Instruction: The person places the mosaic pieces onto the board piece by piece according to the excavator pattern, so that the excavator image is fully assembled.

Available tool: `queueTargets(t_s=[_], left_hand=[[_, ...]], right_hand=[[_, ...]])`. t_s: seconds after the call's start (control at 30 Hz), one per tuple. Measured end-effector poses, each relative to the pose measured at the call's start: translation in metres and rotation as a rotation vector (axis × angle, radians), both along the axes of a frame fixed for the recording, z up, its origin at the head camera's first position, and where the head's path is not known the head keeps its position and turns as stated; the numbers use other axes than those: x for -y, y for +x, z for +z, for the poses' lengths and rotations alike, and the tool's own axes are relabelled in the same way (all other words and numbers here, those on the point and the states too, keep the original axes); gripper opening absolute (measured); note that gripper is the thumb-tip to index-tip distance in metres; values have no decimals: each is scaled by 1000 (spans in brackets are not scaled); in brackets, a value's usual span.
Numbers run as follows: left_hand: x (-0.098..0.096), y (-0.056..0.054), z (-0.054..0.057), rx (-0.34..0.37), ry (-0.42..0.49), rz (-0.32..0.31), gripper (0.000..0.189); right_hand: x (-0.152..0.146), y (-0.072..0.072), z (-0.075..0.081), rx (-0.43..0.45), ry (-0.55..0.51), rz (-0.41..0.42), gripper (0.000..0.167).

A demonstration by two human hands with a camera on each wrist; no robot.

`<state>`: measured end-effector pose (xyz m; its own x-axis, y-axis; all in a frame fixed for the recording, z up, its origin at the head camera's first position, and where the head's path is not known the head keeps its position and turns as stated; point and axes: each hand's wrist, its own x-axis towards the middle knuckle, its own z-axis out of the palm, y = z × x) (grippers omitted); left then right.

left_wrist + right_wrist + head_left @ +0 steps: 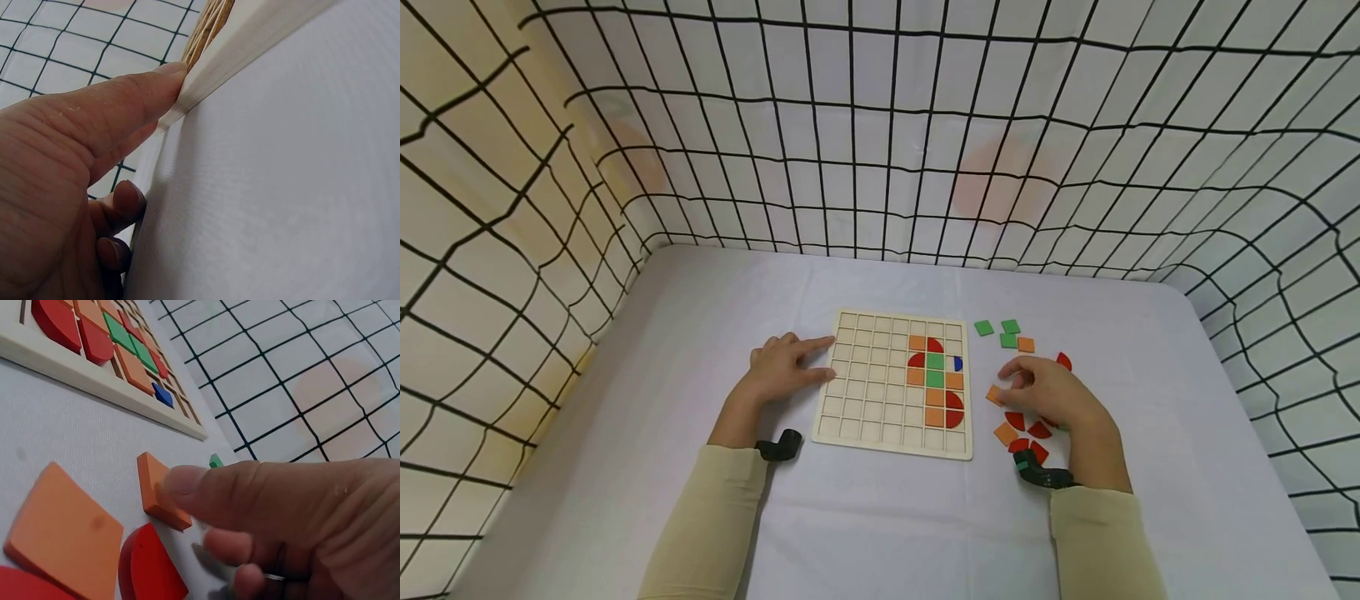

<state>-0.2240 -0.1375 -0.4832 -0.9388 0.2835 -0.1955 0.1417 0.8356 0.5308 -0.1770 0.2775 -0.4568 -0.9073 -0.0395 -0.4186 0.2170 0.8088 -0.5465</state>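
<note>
1. Orange square tile (994,394), flat and thick-sided: I see it on the white-cloth-covered desk (865,525), just outside the right edge of the pale wooden grid board (872,383).
2. The right hand (1054,393) has its thumb tip against that tile. From the head I see a gap between thumb and curved forefinger; from the right wrist the thumb hides the forefinger, so I cannot tell whether the tile is gripped.
3. The left hand (778,368) holds nothing, thumb and forefinger spread, tips at the board's left edge. Only my left wrist view shows the thumb pressed against the board's side.
4. My head view alone shows three green square tiles (1011,326) lying off the board's far right corner.
5. My right wrist view brings out the thickness of the blue half-round piece (162,394), near the board's right edge.
</note>
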Motion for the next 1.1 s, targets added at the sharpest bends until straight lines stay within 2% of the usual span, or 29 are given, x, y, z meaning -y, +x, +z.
queueTargets(t_s=[0.17,0.37,0.47,0.93,1.1], left_hand=[[1,-1,0,0,-5,-1,67],[1,-1,-1,4,-5,0,66],[1,-1,0,3,-9,0,66],[0,-1,1,-3,-8,2,66],[0,-1,1,-1,-2,2,66]], right_hand=[[1,2,-2,44,21,7,36],[6,1,-5,-5,39,17,29],[5,0,-7,-18,26,16,31],[5,-3,-13,-28,16,-35,34],[8,-2,-9,-41,10,-36,34]])
